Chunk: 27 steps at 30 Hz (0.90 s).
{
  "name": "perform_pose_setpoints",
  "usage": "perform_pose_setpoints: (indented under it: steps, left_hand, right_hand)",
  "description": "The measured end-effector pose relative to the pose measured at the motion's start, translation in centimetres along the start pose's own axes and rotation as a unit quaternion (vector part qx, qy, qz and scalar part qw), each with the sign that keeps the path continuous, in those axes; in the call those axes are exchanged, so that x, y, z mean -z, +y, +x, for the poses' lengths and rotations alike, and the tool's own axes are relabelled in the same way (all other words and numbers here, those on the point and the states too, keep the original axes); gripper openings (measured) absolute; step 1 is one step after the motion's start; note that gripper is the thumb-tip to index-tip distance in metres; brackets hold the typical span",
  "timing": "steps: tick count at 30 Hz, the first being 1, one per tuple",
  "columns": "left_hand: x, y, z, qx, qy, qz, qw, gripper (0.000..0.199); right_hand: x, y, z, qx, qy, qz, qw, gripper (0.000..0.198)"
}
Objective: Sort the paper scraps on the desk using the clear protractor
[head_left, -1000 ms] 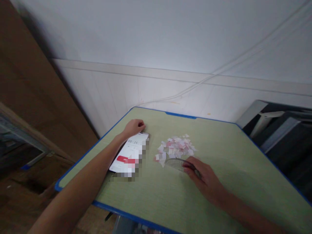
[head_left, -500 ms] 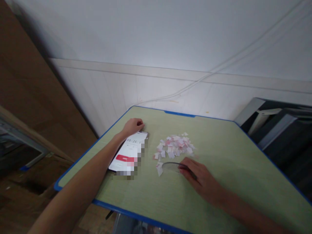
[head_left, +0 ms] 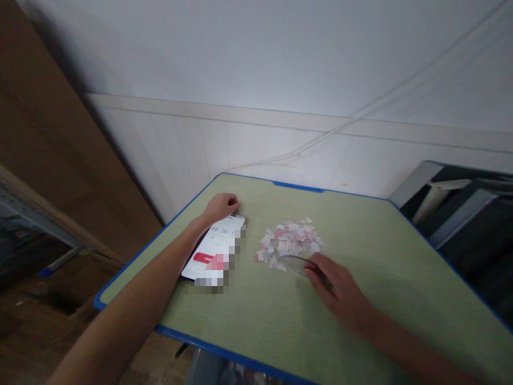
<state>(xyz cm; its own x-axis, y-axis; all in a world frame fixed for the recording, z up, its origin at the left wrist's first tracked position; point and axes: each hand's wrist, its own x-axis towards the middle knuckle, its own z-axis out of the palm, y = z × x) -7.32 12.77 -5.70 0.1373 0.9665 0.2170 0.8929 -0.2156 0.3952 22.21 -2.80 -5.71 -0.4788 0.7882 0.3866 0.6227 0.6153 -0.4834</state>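
A green desk [head_left: 380, 278] with a blue rim is seen from above, set against a white wall [head_left: 256, 69]. All places below are given relative to the pile of paper scraps [head_left: 290, 241], a loose heap of small pink and white pieces lying near the middle of the desk top.

The right hand [head_left: 334, 289] is laid on the desk just on the near side of the pile, slightly to its right. Its fingers are closed lightly around one end of a clear plastic scraper [head_left: 296, 263], a flat, curved, see-through piece. The free edge of the scraper is held against the near edge of the pile, touching the nearest scraps. Whether the scraper lies flat or is tilted cannot be told.

A phone [head_left: 212, 247] is laid face up to the left of the pile, well clear of the scraps; a running timer and a red button are shown on its screen, part of which is blurred.

The left hand [head_left: 221, 206] is rested on the desk beyond the phone's far end, to the left of the pile. It is curled into a loose fist, and nothing is seen inside it. The left forearm is stretched along the phone's left side.

A dark frame of metal bars [head_left: 460, 214] is seen past the desk's right edge, far right of the pile.
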Motion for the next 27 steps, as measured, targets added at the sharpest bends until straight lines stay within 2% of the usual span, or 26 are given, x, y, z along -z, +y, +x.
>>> perform_pose_setpoints:
  steps: [4,7,10,15,27]
  left_hand:
    - [0.04,0.02,-0.04,0.000,0.002,0.001,1.000,0.022]
    - [0.11,0.09,-0.07,0.004,-0.001,-0.004,1.000,0.022]
    - [0.16,0.15,-0.07,0.009,-0.003,-0.004,1.000,0.022]
    - [0.07,-0.08,-0.02,0.000,0.000,-0.003,1.000,0.023]
    - [0.19,0.23,-0.08,0.006,0.002,0.008,1.000,0.023]
  right_hand:
    - [0.25,-0.14,-0.13,0.020,-0.070,0.031,0.997,0.017]
    - [0.34,-0.14,-0.30,0.032,-0.049,-0.001,0.998,0.022]
    - [0.33,0.02,-0.43,0.036,-0.060,0.015,0.997,0.019]
    - [0.46,0.23,-0.28,-0.031,0.027,0.046,0.998,0.014]
    - [0.89,0.11,-0.54,0.008,-0.021,0.016,1.000,0.016]
